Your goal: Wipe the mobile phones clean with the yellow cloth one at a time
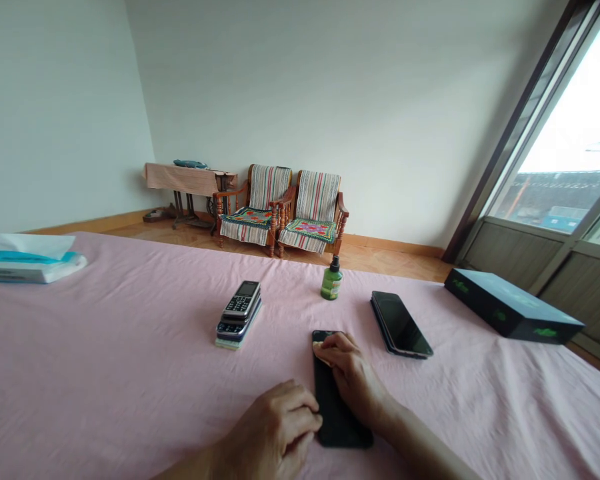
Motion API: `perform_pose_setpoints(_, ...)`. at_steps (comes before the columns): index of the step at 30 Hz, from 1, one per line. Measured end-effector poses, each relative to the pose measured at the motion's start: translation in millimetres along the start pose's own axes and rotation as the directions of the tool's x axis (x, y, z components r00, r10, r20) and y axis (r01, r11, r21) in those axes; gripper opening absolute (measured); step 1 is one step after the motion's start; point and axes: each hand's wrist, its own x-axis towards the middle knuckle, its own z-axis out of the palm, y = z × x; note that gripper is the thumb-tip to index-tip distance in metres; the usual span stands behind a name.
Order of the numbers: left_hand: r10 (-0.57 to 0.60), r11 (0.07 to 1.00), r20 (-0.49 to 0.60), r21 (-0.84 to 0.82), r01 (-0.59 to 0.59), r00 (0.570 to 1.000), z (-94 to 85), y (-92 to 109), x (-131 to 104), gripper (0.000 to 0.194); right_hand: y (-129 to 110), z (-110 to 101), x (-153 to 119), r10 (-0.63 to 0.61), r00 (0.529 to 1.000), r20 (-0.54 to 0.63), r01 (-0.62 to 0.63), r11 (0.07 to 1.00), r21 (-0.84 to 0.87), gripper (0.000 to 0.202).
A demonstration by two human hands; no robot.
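Observation:
A black smartphone (pixel 336 417) lies flat on the pink cloth (pixel 145 373) in front of me. My right hand (pixel 353 373) is over its upper part, fingers closed on a small pale yellowish cloth (pixel 322 352) pressed against the phone's surface. My left hand (pixel 285 427) has its fingers bent together at the phone's left edge, fingertips touching it. Beyond the hands, a stack of keypad phones (pixel 240 310) sits to the left. Another pile of smartphones (pixel 401 325) is on the right, and a green spray bottle (pixel 331 280) with a black top stands upright between them.
A tissue pack (pixel 40 267) lies at the far left of the table. A black box (pixel 513 307) with green marks sits at the right. Past the table are two wooden chairs (pixel 310 230), a cloth-covered sewing table (pixel 185 179) and a window (pixel 560 160).

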Motion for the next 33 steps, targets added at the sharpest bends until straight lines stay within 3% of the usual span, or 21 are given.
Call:
perform_pose_setpoints(5, -0.035, 0.998, -0.030, -0.047, 0.034, 0.999, -1.8, 4.0, 0.0, 0.035, -20.4, -6.7, -33.3, -0.010, 0.997, 0.071, 0.004, 0.997, 0.072, 0.043)
perform_pose_setpoints(8, -0.113, 0.991, -0.088, -0.083, 0.106, 0.990, -2.2, 1.5, 0.6, 0.042, -27.9, -9.3, -49.9, -0.025, 0.994, 0.106, 0.015, 0.996, 0.093, 0.040)
perform_pose_setpoints(11, -0.181, 0.979, -0.127, -0.115, 0.167, 0.975, 0.7, -6.8, -0.1, 0.065, -32.8, -12.7, -59.9, -0.073, 0.987, 0.143, 0.056, 0.991, 0.120, 0.034)
perform_pose_setpoints(15, -0.201, 0.968, -0.063, -0.168, 0.188, 0.978, 7.0, -18.3, -1.9, 0.088, -33.6, -16.7, -54.7, -0.076, 0.983, 0.166, 0.058, 0.992, 0.113, 0.034)
perform_pose_setpoints(22, -0.239, 0.957, -0.048, -0.182, 0.227, 0.970, 9.8, -23.2, -1.0, 0.086, -26.7, -12.6, -34.2, -0.028, 0.995, 0.092, 0.018, 0.995, 0.100, 0.044)
perform_pose_setpoints(27, -0.222, 0.967, -0.052, -0.140, 0.213, 0.974, 8.7, -20.7, 0.3, 0.087, -33.3, -13.0, -57.5, -0.105, 0.987, 0.119, 0.086, 0.984, 0.153, 0.035)
perform_pose_setpoints(33, -0.157, 0.987, -0.064, -0.054, 0.154, 0.985, 10.2, -21.3, 0.5, 0.068, -35.3, -14.6, -76.3, -0.142, 0.983, 0.116, 0.126, 0.982, 0.137, 0.025)
